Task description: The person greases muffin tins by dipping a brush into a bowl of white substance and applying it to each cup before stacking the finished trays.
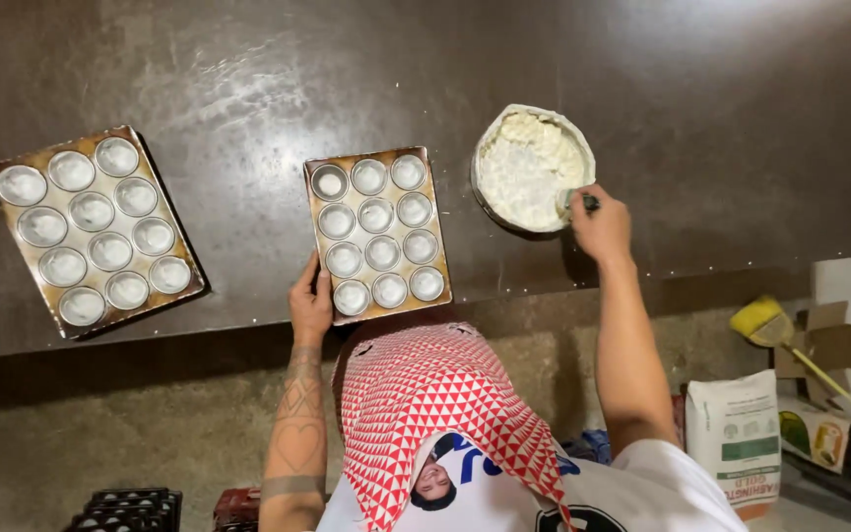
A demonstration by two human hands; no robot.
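Note:
A muffin tray [379, 233] of several round cups stands on the dark counter in front of me. My left hand [309, 300] rests on its near left corner and steadies it. To the right stands a round bowl [532, 168] of white, lumpy batter. My right hand [601, 225] is at the bowl's near right rim, closed on the handle of a scoop [575, 202] that dips into the batter. A red and white patterned cloth [435, 404] hangs over my front.
A second muffin tray [95, 229] with filled cups lies at the left of the counter [642, 89]. Below right stand a white sack [738, 438], cardboard boxes [834, 345] and a yellow broom [765, 323]. Dark crates [125, 510] sit on the floor at lower left.

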